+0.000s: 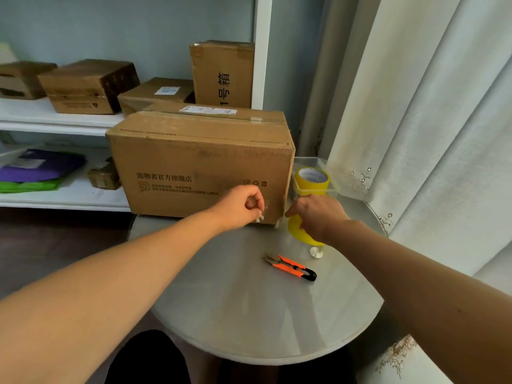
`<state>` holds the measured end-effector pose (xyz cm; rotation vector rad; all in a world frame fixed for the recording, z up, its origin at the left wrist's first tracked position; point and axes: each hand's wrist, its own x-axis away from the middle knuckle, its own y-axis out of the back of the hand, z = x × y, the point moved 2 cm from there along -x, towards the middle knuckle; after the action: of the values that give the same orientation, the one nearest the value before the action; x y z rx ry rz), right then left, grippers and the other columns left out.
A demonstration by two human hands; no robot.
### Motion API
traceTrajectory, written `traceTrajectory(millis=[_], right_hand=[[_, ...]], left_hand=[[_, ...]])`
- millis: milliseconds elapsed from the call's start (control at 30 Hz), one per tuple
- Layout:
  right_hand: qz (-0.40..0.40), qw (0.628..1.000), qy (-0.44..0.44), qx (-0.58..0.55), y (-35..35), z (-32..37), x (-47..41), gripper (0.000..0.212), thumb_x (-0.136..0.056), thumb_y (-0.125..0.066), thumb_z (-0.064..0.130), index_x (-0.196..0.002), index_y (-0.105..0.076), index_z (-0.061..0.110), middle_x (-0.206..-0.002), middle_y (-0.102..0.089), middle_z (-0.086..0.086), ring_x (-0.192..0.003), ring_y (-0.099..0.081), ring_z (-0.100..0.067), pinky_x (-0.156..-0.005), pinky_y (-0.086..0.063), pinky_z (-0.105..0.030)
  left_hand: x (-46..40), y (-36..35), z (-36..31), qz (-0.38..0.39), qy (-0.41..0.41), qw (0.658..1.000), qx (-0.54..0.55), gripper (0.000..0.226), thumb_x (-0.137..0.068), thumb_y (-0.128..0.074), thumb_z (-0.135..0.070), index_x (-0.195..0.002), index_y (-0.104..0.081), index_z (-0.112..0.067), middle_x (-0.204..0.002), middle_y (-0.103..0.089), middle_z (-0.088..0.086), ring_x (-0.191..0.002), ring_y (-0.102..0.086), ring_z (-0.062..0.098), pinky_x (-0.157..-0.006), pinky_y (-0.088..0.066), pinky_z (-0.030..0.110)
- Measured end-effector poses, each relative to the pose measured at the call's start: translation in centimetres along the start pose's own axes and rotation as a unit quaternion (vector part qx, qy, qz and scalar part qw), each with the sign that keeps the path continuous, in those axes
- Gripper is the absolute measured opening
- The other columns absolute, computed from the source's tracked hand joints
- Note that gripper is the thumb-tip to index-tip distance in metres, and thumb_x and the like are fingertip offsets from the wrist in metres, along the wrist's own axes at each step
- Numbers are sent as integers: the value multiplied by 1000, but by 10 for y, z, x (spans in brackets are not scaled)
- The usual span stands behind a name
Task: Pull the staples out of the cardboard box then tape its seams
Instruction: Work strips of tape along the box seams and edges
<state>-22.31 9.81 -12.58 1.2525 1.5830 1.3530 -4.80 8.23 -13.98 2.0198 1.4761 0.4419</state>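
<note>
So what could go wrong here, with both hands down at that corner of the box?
The left hand pinches clear tape at the cardboard box low corner; it could crease or stick to itself. The right hand holds the yellow tape roll near the orange snips, whose open blades could nick a wrist.

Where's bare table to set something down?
Free: the near half of the table, from the snips to the near rim. Also the strip left of the snips, under the left hand. Crowded: far right, where box, tape roll and right hand bunch together.
</note>
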Motion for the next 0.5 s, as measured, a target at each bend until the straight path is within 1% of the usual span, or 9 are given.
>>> traceTrajectory(millis=[100, 167, 233, 267, 300, 333, 400, 467, 500], right_hand=[[27, 999, 16, -5, -5, 5, 6, 48, -92, -55, 8, -136, -49, 29, -133, -52, -1, -125, -49, -25, -94, -44, -33], [31, 999, 24, 9, -5, 9, 9, 55, -92, -53, 5, -141, -44, 28, -133, -52, -2, -125, -49, -25, -93, -44, -33], [33, 999, 26, 21, -8, 8, 10, 71, -91, -50, 2, -151, -22, 28, -133, -51, -5, -121, -51, -27, -83, -44, -32], [41, 999, 23, 18, -10, 6, 12, 79, -91, -49, 1, -153, -9, 29, -133, -50, -6, -119, -52, -28, -79, -43, -32], [52, 998, 17, 11, -10, 6, 14, 83, -91, -51, 4, -153, -2, 30, -134, -49, -6, -119, -52, -28, -78, -43, -32], [63, 998, 9, 3, -10, 5, 16, 83, -91, -56, 10, -153, -5, 30, -136, -49, -5, -121, -51, -27, -82, -45, -32], [70, 997, -20, -21, -4, 3, 14, 73, -86, -67, 32, -148, -28, 31, -138, -48, -2, -126, -48, -25, -93, -46, -34], [10, 990, -59, -126, 14, -1, 7, 52, -82, -70, 43, -130, -55, 28, -127, -59, 0, -118, -55, -24, -90, -47, -34], [-27, 975, -64, -211, 24, -3, 2, 42, -79, -73, 42, -116, -66, 23, -115, -65, -2, -109, -60, -23, -87, -50, -33]], left_hand=[[0, 7, -10, 24, -25, 999, -32, 25, -83, -63, -3, -73, -55, -25, -71, -55, 0, -67, -50, 13, -67, -44, 29], [5, 13, -17, 31, -39, 998, -44, 22, -84, -63, -4, -76, -56, -23, -73, -58, 4, -69, -52, 15, -69, -46, 31], [7, 16, -22, 31, -47, 997, -52, 19, -85, -63, -5, -78, -56, -22, -79, -62, 12, -73, -55, 18, -73, -49, 34], [8, 17, -24, 30, -50, 997, -55, 19, -85, -63, -5, -79, -57, -22, -82, -64, 14, -75, -57, 21, -75, -50, 36], [9, 17, -25, 30, -51, 997, -59, 18, -85, -63, -6, -79, -57, -22, -83, -64, 14, -77, -58, 22, -76, -51, 38], [10, 17, -26, 31, -52, 996, -66, 18, -85, -63, -7, -79, -57, -22, -83, -64, 12, -78, -58, 22, -77, -51, 39], [11, 19, -29, 37, -51, 994, -88, 14, -85, -62, -9, -81, -58, -22, -80, -64, 5, -77, -58, 20, -77, -51, 40], [12, 22, -32, 40, -50, 990, -122, 11, -85, -61, -13, -82, -59, -23, -76, -63, -2, -75, -57, 16, -76, -50, 37], [12, 23, -34, 42, -50, 988, -137, 11, -86, -61, -14, -83, -59, -24, -75, -62, -6, -73, -56, 13, -75, -49, 35]])
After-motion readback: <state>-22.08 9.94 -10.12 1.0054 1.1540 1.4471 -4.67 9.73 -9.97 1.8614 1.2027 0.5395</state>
